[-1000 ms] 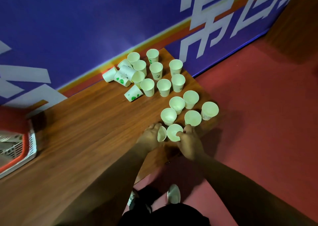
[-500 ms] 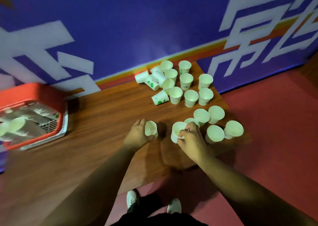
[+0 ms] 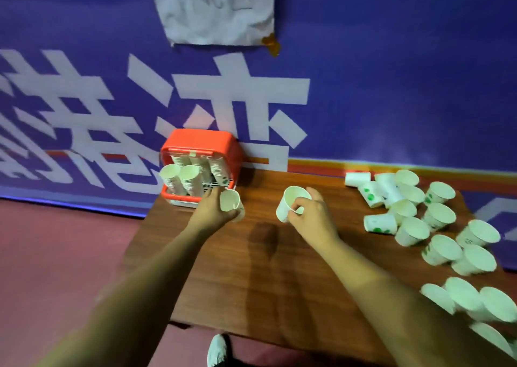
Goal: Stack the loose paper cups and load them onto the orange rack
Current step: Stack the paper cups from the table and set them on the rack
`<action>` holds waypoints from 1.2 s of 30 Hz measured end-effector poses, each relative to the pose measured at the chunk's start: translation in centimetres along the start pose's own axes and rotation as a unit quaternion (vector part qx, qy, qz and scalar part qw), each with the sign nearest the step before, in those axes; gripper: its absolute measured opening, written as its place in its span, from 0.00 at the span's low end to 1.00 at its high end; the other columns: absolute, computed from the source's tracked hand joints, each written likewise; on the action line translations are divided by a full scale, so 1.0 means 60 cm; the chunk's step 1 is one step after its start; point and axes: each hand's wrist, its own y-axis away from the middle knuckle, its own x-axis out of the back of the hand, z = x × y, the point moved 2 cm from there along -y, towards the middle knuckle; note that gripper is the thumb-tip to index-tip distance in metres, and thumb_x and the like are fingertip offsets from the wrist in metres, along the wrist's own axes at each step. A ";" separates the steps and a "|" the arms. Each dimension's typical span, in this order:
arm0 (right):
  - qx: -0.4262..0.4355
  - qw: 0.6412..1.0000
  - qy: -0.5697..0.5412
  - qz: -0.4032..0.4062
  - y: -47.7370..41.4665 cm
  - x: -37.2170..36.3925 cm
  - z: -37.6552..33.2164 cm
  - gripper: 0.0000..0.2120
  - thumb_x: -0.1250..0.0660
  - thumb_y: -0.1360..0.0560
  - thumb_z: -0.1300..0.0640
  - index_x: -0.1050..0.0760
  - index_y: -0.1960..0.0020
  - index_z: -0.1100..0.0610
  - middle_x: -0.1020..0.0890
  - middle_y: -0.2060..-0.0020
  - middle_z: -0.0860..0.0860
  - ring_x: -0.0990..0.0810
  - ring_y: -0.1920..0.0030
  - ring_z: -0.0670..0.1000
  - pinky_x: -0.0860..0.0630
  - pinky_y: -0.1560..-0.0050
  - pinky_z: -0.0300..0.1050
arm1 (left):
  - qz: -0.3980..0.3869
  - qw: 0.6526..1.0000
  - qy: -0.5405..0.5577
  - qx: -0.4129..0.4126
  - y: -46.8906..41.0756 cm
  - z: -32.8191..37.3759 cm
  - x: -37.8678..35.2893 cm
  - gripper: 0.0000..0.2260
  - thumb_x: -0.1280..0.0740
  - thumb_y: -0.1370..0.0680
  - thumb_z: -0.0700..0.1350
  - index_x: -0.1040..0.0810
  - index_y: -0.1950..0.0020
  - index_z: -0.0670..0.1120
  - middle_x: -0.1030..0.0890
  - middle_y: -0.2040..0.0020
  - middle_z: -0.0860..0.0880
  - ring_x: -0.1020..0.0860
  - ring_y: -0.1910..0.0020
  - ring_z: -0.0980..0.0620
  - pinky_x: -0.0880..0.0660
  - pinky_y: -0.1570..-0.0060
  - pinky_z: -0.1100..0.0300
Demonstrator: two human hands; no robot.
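Note:
My left hand [image 3: 214,213] grips a white paper cup [image 3: 230,202] just in front of the orange rack [image 3: 200,141], which stands at the table's far left against the wall. Several stacks of cups [image 3: 190,180] lean inside the rack. My right hand [image 3: 313,215] pinches a second white cup [image 3: 291,203] by its rim, tilted, above the middle of the table. Several loose cups [image 3: 436,217], some with green prints, stand or lie at the right end of the table.
The wooden table [image 3: 265,255] runs from the rack to the right edge of view. A blue banner wall [image 3: 391,87] with white characters and a taped paper sheet [image 3: 218,8] stands behind it. Red floor [image 3: 56,255] lies to the left, and a shoe [image 3: 218,350] shows below.
Both hands lifted their cups off the table and carried them left toward the orange rack. The view swung left, so the rack now sits centre and the loose cups sit far right.

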 end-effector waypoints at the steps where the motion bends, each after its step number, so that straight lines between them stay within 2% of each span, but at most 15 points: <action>1: 0.010 1.000 -0.007 -0.004 -0.013 -0.023 -0.034 0.06 0.28 0.26 0.55 0.19 0.50 0.54 0.35 0.28 0.51 0.31 0.32 0.55 0.26 0.38 0.45 | 0.012 1.000 0.000 0.007 -0.010 -0.026 0.026 0.31 0.23 0.31 0.52 0.30 0.33 0.44 0.25 0.37 0.43 0.26 0.39 0.43 0.28 0.41 0.51; 3: 0.027 0.999 -0.026 -0.005 -0.036 -0.061 -0.092 0.09 0.27 0.27 0.56 0.20 0.48 0.54 0.32 0.31 0.51 0.29 0.34 0.53 0.27 0.40 0.41 | 0.027 0.999 -0.005 0.022 -0.027 -0.072 0.072 0.31 0.24 0.30 0.52 0.30 0.32 0.44 0.25 0.36 0.43 0.26 0.38 0.43 0.28 0.42 0.51; 7: 0.049 0.996 -0.078 -0.016 -0.087 -0.146 -0.212 0.25 0.25 0.31 0.58 0.26 0.36 0.54 0.29 0.37 0.51 0.27 0.39 0.52 0.34 0.46 0.33 | 0.052 0.997 0.014 0.054 -0.075 -0.171 0.169 0.32 0.24 0.30 0.54 0.30 0.32 0.45 0.26 0.36 0.44 0.26 0.39 0.44 0.26 0.41 0.49; 10: 0.040 0.993 -0.111 -0.007 -0.130 -0.206 -0.284 0.31 0.22 0.34 0.59 0.30 0.34 0.55 0.28 0.36 0.53 0.27 0.38 0.53 0.34 0.45 0.35 | 0.068 0.995 0.031 0.065 -0.120 -0.234 0.226 0.32 0.22 0.31 0.52 0.30 0.31 0.45 0.25 0.37 0.46 0.26 0.39 0.46 0.28 0.44 0.54; 13: 0.021 0.993 -0.117 0.000 -0.172 -0.260 -0.336 0.36 0.21 0.34 0.59 0.33 0.31 0.55 0.30 0.34 0.54 0.29 0.34 0.55 0.31 0.37 0.43 | 0.075 0.995 0.037 0.057 -0.169 -0.277 0.260 0.32 0.22 0.31 0.49 0.31 0.31 0.44 0.26 0.36 0.45 0.27 0.37 0.46 0.32 0.46 0.58; 16: 0.015 0.994 -0.111 0.005 -0.213 -0.309 -0.373 0.37 0.20 0.35 0.57 0.33 0.31 0.55 0.30 0.33 0.54 0.29 0.34 0.56 0.28 0.35 0.50 | 0.072 0.995 0.049 0.057 -0.218 -0.310 0.275 0.34 0.22 0.30 0.50 0.33 0.29 0.44 0.29 0.34 0.43 0.29 0.36 0.45 0.32 0.44 0.57; 21: 0.010 0.997 -0.072 0.021 -0.263 -0.375 -0.398 0.37 0.18 0.39 0.53 0.30 0.34 0.55 0.27 0.37 0.53 0.29 0.35 0.58 0.28 0.35 0.57 | 0.061 0.993 0.076 0.061 -0.277 -0.348 0.274 0.35 0.21 0.31 0.52 0.33 0.30 0.46 0.31 0.34 0.42 0.30 0.37 0.44 0.31 0.44 0.56; 26: 0.028 0.999 -0.030 -0.013 -0.289 -0.423 -0.407 0.36 0.21 0.36 0.58 0.31 0.32 0.58 0.28 0.36 0.55 0.28 0.35 0.57 0.33 0.33 0.49 | 0.013 0.997 0.050 0.055 -0.314 -0.389 0.255 0.35 0.21 0.31 0.49 0.33 0.29 0.45 0.31 0.34 0.43 0.27 0.38 0.43 0.30 0.43 0.54; 32: 0.038 0.995 0.078 -0.045 -0.302 -0.468 -0.397 0.39 0.22 0.35 0.47 0.35 0.30 0.57 0.27 0.36 0.55 0.29 0.35 0.57 0.31 0.36 0.50 | -0.052 0.998 0.005 0.026 -0.342 -0.417 0.218 0.35 0.22 0.30 0.50 0.33 0.26 0.47 0.30 0.36 0.43 0.26 0.38 0.42 0.27 0.38 0.50; 36: 0.032 0.992 0.101 -0.073 -0.319 -0.494 -0.382 0.40 0.23 0.34 0.46 0.37 0.29 0.56 0.27 0.36 0.53 0.28 0.35 0.56 0.30 0.36 0.49 | -0.086 0.996 -0.031 0.001 -0.363 -0.430 0.190 0.36 0.23 0.30 0.50 0.33 0.25 0.46 0.30 0.32 0.41 0.30 0.34 0.40 0.30 0.33 0.47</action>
